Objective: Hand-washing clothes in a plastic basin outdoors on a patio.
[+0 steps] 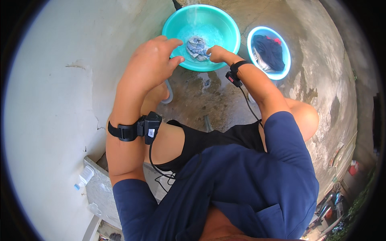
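Observation:
A turquoise plastic basin (232, 39) stands before me on the wet floor, with water pouring into it at its far side. In the water lies a bunched blue and white patterned cloth (197, 48). My right hand (218, 54) reaches over the near right rim, its curled fingers gripping the cloth's right edge. My left hand (159, 58) is held above the basin's left rim, thumb and fingers apart and nothing between them. Each forearm wears a black strap with a small cabled device.
To the right stands a light blue tub (287, 64) of dark, white and red clothes (268, 51). A pale wall (60, 90) rises close on my left. Behind my left elbow, a plastic bottle (86, 176) lies on a concrete ledge (102, 183). Device cables (248, 104) hang near my legs.

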### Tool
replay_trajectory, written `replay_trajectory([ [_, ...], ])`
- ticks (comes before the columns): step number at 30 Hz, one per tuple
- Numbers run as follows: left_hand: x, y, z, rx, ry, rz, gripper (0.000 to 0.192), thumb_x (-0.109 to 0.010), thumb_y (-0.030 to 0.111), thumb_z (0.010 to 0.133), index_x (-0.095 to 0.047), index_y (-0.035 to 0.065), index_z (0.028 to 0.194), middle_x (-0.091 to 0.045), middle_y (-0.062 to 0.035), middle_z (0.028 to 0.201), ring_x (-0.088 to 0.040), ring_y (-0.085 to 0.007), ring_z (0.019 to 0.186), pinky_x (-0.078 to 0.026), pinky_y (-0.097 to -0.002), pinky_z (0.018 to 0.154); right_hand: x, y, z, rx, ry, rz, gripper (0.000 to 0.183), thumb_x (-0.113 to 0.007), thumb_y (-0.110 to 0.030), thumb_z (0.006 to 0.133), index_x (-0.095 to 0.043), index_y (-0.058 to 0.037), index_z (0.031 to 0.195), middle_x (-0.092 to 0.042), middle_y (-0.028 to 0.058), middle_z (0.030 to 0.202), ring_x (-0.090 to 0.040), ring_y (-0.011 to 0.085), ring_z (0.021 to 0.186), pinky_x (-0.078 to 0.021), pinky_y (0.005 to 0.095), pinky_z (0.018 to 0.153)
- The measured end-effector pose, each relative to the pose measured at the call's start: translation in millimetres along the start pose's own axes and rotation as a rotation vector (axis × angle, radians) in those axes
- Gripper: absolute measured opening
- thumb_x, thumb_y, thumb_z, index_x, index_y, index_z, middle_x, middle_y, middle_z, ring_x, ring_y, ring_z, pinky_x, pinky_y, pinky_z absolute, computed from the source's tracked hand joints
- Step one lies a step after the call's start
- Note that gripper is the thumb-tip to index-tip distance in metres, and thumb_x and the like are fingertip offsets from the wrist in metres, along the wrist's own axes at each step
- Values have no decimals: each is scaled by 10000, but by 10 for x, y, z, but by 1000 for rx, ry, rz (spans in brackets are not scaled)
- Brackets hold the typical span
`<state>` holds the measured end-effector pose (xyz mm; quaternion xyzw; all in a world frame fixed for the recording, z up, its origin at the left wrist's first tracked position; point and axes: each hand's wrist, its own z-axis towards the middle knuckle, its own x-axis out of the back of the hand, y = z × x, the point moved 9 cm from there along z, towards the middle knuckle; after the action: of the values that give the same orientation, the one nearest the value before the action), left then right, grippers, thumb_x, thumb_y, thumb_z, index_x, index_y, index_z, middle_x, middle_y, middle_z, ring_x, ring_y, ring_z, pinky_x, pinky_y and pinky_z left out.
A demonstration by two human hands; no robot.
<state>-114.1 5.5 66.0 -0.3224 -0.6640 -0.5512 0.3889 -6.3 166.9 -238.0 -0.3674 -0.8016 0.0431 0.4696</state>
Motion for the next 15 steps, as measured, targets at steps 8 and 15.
replay_trajectory([
  [8,171,-65,-327,82,-40,6,372,-727,156,858,-665,56,1211,-658,-175,988,-636,-372,837,-507,-427,722,-810,152,403,-348,-101,-33,630,-498,-168,855,-507,-291,1473,-248,184,1627,-447,351,1399,-410,452,1121],
  [15,233,18,-340,55,-14,-26,401,-730,150,834,-657,53,1216,-646,-176,988,-629,-381,812,-503,-433,704,-1014,-99,451,-309,-183,42,624,-473,-219,876,-469,-313,1493,-301,184,1612,-409,339,1431,-377,483,1141],
])
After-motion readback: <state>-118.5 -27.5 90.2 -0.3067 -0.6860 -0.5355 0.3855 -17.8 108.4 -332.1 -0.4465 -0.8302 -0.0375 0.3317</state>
